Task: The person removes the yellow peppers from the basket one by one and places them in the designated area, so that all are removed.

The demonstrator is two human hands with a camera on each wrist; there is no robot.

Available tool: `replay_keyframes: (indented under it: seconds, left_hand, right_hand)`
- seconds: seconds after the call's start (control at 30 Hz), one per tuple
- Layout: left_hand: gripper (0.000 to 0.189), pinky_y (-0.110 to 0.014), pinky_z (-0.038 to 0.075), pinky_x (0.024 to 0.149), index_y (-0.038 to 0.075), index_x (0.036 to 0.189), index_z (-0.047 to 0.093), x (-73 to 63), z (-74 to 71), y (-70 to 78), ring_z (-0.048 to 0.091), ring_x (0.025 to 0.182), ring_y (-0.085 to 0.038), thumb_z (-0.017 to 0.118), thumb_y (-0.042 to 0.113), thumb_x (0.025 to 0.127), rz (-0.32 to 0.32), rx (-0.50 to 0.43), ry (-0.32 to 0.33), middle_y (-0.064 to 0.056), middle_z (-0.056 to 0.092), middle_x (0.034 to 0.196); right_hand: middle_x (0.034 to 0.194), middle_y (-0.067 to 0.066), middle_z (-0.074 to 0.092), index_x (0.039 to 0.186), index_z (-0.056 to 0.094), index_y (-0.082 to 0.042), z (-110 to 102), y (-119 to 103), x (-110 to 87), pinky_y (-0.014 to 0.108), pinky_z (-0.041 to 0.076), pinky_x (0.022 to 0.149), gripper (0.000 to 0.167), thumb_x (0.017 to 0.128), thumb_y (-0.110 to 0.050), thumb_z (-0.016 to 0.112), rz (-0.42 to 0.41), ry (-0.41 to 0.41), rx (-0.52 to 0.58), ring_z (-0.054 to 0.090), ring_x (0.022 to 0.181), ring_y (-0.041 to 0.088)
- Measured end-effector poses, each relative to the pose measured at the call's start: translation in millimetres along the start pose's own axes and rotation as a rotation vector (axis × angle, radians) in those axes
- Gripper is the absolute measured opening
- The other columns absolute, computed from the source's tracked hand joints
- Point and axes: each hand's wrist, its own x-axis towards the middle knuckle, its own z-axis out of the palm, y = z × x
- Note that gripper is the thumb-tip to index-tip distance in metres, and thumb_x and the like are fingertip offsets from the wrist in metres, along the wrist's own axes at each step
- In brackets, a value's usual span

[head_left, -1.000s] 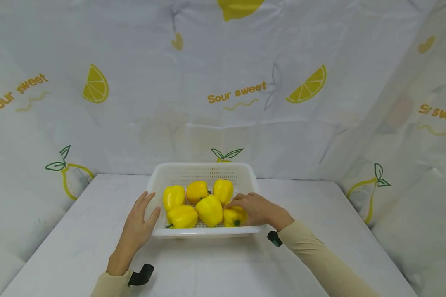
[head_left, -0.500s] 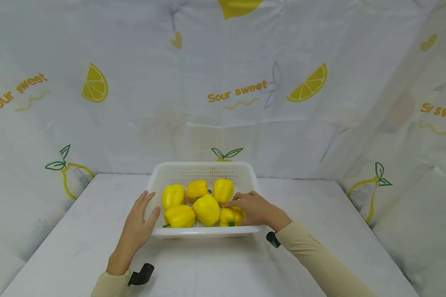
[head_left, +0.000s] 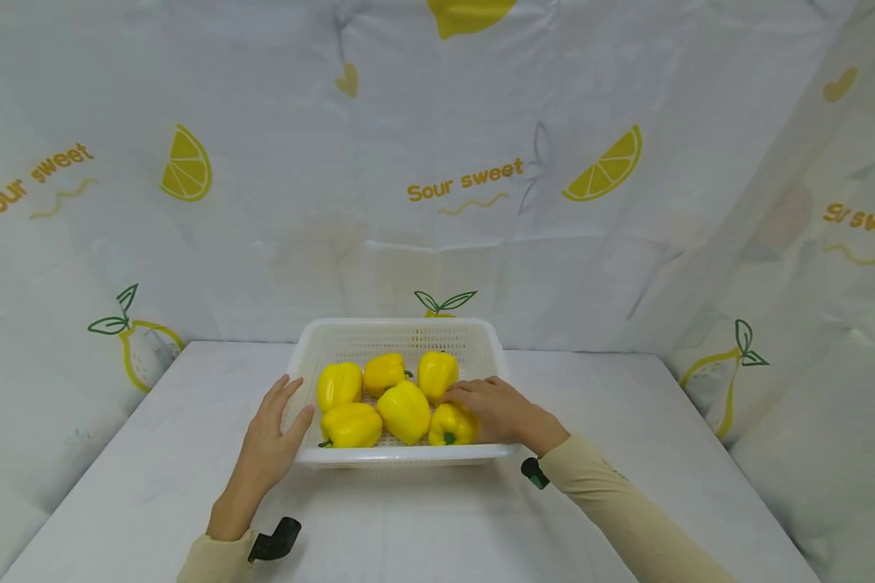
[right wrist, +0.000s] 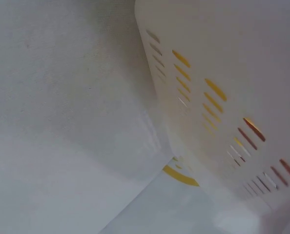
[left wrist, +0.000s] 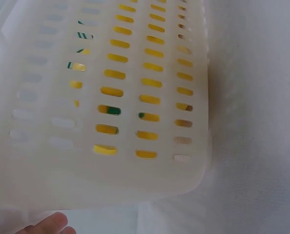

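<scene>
So the right hand [head_left: 499,409] is down inside the basket, lying against the right side of the near-right pepper [head_left: 453,426]; its fingertips are partly hidden, so I can't tell if it's grasping that one or has let go. The left hand [head_left: 266,437] looks relaxed, fingers and thumb spread at the left edge of the white basket [head_left: 401,455], not clutching anything I can make out, and it's basically where it was a second ago. What's different is the near row: the near-right pepper sits a bit further left than before, and the middle pepper [head_left: 403,413] and the near-left pepper [head_left: 352,427] have shifted left too. The right hand's fingers also cover less of its pepper now, so more yellow shows. My read: it's a small nudge that packs the near row closer, not a lift, since all six are in the basket, the near-right one with its green stem [head_left: 449,438] facing the near wall. The far three, left [head_left: 339,387], middle [head_left: 384,374] and right [head_left: 437,372], have barely budged. Outside that, the basket stands on a white table [head_left: 408,522] in front of a lemon-print backdrop [head_left: 299,267].
</scene>
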Motion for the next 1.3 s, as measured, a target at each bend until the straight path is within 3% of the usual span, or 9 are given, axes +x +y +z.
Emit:
replay_keyframes:
  seconds: [0.2,0.43,0.63,0.97,1.3]
  left_hand:
    - [0.061,-0.071,0.024,0.114,0.003,0.152,0.034,1.7,-0.1,-3.6,0.024,0.147,-0.049,0.051,0.033,0.102,-0.009,-0.016,-0.014,-0.024,0.021,0.163]
    - [0.067,-0.072,0.020,0.115,0.002,0.154,0.029,3.3,-5.5,-11.4,0.018,0.150,-0.048,0.050,0.038,0.102,-0.011,-0.041,-0.074,-0.020,0.016,0.165]
    - [0.069,-0.073,0.018,0.115,0.001,0.155,0.026,2.8,-7.1,-14.8,0.015,0.150,-0.048,0.051,0.037,0.102,-0.003,-0.065,-0.099,-0.020,0.013,0.166]
    - [0.080,-0.073,0.017,0.115,-0.001,0.157,0.017,3.9,-7.7,-13.5,0.013,0.150,-0.049,0.054,0.040,0.100,-0.017,-0.093,-0.092,-0.023,0.011,0.165]
    - [0.077,-0.074,0.019,0.113,-0.004,0.156,0.016,1.4,-7.3,-13.1,0.016,0.148,-0.052,0.056,0.030,0.099,-0.032,-0.146,-0.080,-0.028,0.010,0.163]
  right_hand:
    - [0.135,0.002,0.064,0.136,0.054,-0.016,0.6,0.4,0.2,0.050,0.044,0.108,0.075,0.076,-0.053,0.080,-0.007,0.026,0.011,0.061,0.122,0.022]
    - [0.130,0.003,0.055,0.135,0.053,-0.016,1.5,-0.6,1.3,0.044,0.051,0.100,0.070,0.077,-0.045,0.081,0.032,0.065,0.063,0.057,0.107,0.022]
    - [0.126,0.004,0.062,0.133,0.051,-0.012,2.8,0.1,0.6,0.042,0.051,0.101,0.071,0.077,-0.045,0.081,0.030,0.075,0.090,0.059,0.108,0.020]
    - [0.132,0.001,0.054,0.138,0.049,-0.019,6.1,2.8,0.4,0.038,0.055,0.094,0.070,0.079,-0.047,0.074,0.015,0.142,0.092,0.060,0.104,0.016]
    - [0.134,0.002,0.055,0.138,0.049,-0.018,7.9,3.9,0.6,0.038,0.055,0.093,0.071,0.079,-0.049,0.073,0.022,0.154,0.087,0.060,0.104,0.016]
